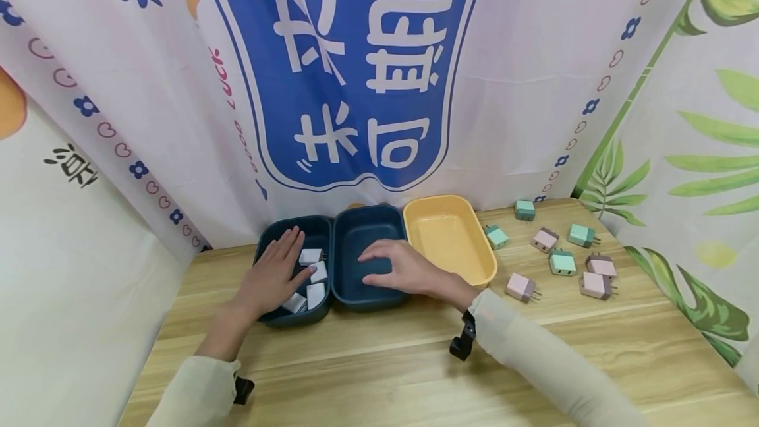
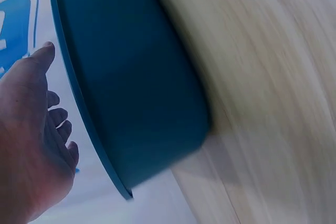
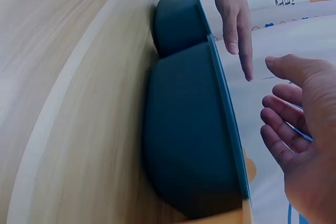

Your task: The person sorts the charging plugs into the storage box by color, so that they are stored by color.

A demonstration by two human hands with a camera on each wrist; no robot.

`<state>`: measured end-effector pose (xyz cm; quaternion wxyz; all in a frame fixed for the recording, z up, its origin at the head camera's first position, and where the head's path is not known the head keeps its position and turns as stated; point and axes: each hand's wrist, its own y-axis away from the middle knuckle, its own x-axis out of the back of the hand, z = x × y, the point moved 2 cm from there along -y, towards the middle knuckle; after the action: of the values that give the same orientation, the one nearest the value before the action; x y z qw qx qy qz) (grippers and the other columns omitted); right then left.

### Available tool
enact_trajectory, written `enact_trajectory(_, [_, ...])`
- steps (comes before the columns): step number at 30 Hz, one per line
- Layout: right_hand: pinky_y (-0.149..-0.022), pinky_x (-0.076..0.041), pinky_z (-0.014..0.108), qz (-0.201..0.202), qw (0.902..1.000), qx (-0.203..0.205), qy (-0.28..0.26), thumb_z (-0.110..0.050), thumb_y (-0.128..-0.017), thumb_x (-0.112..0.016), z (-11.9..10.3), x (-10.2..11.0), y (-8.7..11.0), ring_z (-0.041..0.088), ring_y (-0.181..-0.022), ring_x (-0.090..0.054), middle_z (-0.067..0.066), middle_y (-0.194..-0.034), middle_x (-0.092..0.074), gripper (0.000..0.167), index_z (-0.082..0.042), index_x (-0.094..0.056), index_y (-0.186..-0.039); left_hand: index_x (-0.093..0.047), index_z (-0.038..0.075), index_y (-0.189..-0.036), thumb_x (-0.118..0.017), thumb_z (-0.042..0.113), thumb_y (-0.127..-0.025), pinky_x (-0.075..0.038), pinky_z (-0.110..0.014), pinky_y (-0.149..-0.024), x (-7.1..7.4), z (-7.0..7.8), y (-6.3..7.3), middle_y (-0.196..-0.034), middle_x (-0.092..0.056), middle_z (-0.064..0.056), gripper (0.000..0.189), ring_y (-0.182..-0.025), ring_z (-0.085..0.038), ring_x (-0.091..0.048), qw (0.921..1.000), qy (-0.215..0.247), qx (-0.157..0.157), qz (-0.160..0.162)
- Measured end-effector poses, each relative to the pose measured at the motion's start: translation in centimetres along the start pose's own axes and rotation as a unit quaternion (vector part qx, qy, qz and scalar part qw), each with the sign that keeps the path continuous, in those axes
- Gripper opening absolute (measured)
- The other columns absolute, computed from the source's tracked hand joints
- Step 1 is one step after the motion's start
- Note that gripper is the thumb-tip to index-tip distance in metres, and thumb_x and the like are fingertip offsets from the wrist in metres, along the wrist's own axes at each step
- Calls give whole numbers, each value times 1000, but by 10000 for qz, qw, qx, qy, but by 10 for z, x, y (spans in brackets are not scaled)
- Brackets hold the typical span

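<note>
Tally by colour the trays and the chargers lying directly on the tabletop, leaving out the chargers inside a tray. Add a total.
Dark blue trays: 2
Yellow tray: 1
Green chargers: 4
Pink chargers: 4
Total: 11

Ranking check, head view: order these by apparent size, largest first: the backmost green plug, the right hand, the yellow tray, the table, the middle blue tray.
1. Table
2. Yellow tray and middle blue tray: they look about alike, so not ranked
3. Right hand
4. Backmost green plug
</note>
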<state>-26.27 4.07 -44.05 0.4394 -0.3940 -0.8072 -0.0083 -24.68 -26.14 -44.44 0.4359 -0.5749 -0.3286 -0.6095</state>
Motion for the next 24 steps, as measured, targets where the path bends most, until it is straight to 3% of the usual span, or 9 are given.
enact_trajectory(12, [-108,-55,41,-147,9995,-14,272,-28,-96,-81,4,29,28,19,-123,-66,4,-130,-73,36,-11,-76,-127,-22,-4,-166,-45,43,-113,-14,-57,-131,-8,37,-12,-176,-13,-20,75,-164,-37,-10,9995,89,-115,-263])
enact_trajectory(18, [-109,-54,43,-190,9991,-98,355,-28,-96,-81,8,44,42,23,-125,-66,6,-132,-72,37,-9,-76,-128,-19,-3,-167,-43,44,-114,-14,-56,-131,-12,47,-18,-176,-11,-20,74,-164,-36,-8,9994,86,-124,-322])
enact_trajectory(24, [-106,-57,43,-204,9986,144,462,-26,-96,-81,16,58,57,22,-121,-68,5,-129,-74,36,-9,-76,-128,-17,-2,-167,-42,45,-114,-12,-54,-132,-17,52,-21,-177,-10,-18,75,-165,-33,-6,9992,194,-122,-328])
